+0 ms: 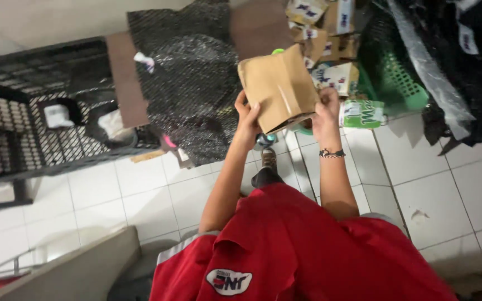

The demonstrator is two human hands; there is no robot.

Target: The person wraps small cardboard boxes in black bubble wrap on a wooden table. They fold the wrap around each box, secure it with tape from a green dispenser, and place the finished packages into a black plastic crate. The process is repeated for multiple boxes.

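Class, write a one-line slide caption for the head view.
Both hands, left hand and right hand, hold a brown paper package above white tiles.

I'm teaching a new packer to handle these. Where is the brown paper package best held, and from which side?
Judging by its flat, rectangular shape, grip the brown paper package at its near bottom edge, one hand per corner, coming from below. That is how the left hand and right hand hold it now, leaving its upper part free.
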